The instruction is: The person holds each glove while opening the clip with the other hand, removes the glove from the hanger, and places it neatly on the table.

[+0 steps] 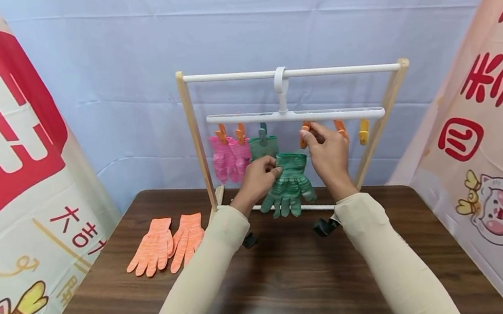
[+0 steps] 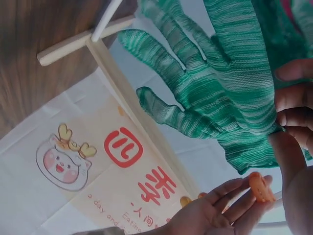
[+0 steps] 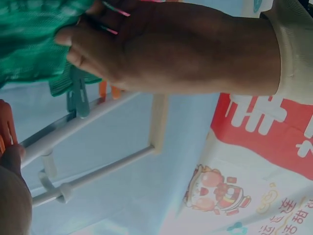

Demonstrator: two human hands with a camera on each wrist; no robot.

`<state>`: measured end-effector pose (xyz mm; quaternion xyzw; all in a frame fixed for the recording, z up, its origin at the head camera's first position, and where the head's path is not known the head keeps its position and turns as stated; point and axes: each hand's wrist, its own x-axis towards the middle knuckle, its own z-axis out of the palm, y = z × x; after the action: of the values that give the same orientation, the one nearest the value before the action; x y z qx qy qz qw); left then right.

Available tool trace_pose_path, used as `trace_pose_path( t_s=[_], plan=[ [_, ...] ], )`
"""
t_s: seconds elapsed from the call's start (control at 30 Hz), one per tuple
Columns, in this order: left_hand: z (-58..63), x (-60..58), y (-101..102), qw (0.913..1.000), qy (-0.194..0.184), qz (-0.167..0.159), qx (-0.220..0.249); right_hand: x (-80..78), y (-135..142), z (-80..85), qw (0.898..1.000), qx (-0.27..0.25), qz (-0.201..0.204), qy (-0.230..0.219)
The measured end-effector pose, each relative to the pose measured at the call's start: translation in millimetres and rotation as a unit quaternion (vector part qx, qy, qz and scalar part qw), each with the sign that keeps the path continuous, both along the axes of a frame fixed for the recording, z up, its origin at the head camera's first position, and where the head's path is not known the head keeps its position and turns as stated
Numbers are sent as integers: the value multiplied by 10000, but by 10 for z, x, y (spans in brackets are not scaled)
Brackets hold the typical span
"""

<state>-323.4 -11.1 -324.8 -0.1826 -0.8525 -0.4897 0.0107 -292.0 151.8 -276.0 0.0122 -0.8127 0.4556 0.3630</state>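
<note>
My left hand (image 1: pixel 258 181) pinches a green striped knit glove (image 1: pixel 289 184) near its cuff, and the glove's fingers hang down. In the left wrist view the glove (image 2: pixel 210 93) shows large beside the left thumb. My right hand (image 1: pixel 331 154) grips an orange clothespin (image 1: pixel 303 136) below the white hanger (image 1: pixel 295 115), to the right of the glove's cuff. That clothespin (image 2: pixel 261 187) stands apart from the cuff in the left wrist view. Behind the left hand, another green glove (image 1: pixel 260 148) hangs from a green clothespin (image 1: pixel 263 134).
Pink gloves (image 1: pixel 223 157) hang from orange clothespins at the hanger's left. Another orange clothespin (image 1: pixel 340 127) and a yellow one (image 1: pixel 363 132) hang at right. A wood-ended rack (image 1: pixel 195 137) carries the hanger. Two orange gloves (image 1: pixel 152 247) lie on the brown table (image 1: pixel 289 282).
</note>
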Motion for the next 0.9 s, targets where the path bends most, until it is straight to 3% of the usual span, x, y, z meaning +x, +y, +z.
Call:
trace_pose_path(
  t_s=[0.53,0.73,0.9],
  plan=[
    [-207,84,-531,9959,-653,-505,379,22,7,7,9992,-173,295,-221],
    [-316,171,-791,9970,-680,-253,267,24,15,13,9988,-187,366,-252],
    [-385,242,-992,9950,-941,-40,346,40,43,21,9990,-164,313,-280]
  ],
)
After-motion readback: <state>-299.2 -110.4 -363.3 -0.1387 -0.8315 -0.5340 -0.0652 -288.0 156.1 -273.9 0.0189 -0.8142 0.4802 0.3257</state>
